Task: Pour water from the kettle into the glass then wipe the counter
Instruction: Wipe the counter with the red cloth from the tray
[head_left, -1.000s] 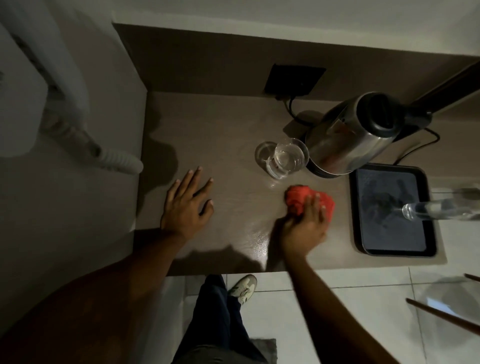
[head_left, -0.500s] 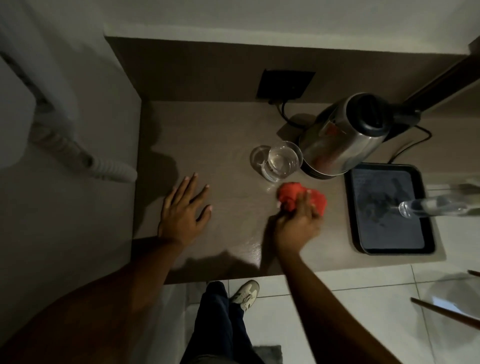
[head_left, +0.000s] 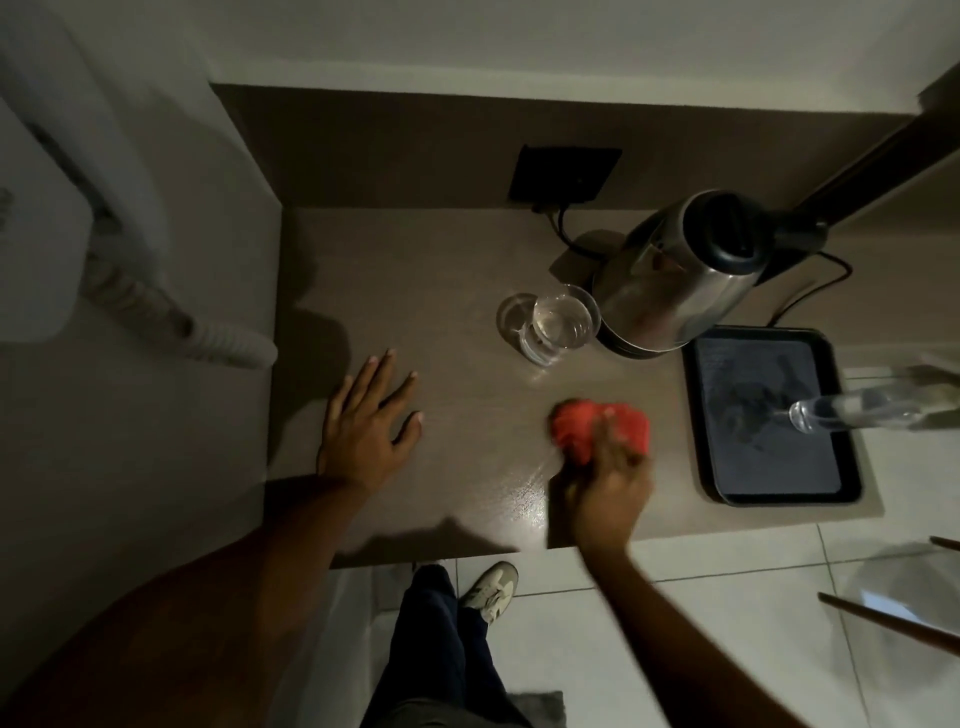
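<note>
Head view: my right hand, blurred, is bunched around the red cloth on the brown counter. My left hand lies spread flat. The water-filled glass stands just beside the steel kettle.

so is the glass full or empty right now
Partly full: the glass stands upright beside the kettle, with clear water visible inside below its rim. The exact level cannot be told.
</note>
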